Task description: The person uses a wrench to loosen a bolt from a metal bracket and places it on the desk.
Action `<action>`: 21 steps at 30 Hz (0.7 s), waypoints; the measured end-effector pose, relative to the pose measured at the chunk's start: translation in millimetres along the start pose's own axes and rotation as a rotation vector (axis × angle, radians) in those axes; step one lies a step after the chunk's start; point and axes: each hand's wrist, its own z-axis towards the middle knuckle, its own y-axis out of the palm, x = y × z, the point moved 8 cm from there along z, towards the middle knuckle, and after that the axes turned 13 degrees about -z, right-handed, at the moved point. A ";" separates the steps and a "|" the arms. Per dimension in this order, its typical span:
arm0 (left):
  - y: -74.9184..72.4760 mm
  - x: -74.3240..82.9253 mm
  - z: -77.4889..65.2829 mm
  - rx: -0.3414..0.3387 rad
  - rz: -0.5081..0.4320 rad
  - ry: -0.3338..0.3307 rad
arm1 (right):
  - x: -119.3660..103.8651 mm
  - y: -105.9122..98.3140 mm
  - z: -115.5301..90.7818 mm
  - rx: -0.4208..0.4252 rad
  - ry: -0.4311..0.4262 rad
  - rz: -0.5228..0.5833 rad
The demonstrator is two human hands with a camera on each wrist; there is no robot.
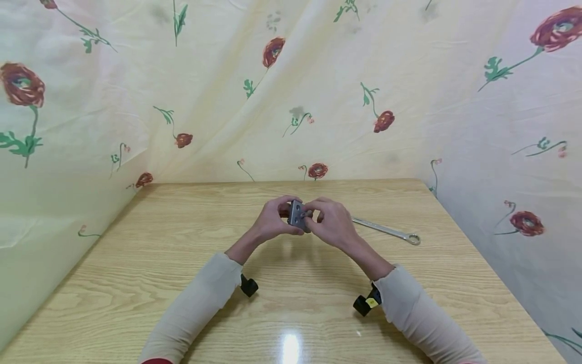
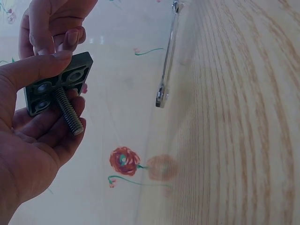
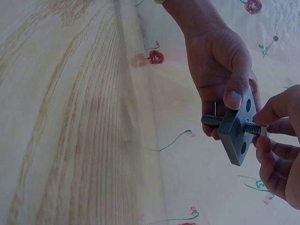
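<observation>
My left hand [image 1: 271, 218] grips a grey square plate [image 1: 294, 218] by its edges, above the table. In the right wrist view the plate [image 3: 229, 133] has several round holes, and a threaded bolt [image 3: 212, 120] passes through its middle. The fingertips of my right hand [image 1: 335, 222] pinch the head end of that bolt, where a short length of thread shows between plate and head. From the left wrist view, a longer stretch of the bolt [image 2: 69, 112] sticks out of the plate's other face toward my left palm.
A silver wrench [image 1: 386, 230] lies on the wooden table [image 1: 191, 237], just right of my right hand, its ring end pointing right. Flower-patterned cloth [image 1: 218, 101] hangs behind the table and along both sides.
</observation>
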 end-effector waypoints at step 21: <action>-1.0 -1.4 0.5 0.001 0.014 -0.007 | 10.6 4.8 1.0 -0.085 0.140 -0.061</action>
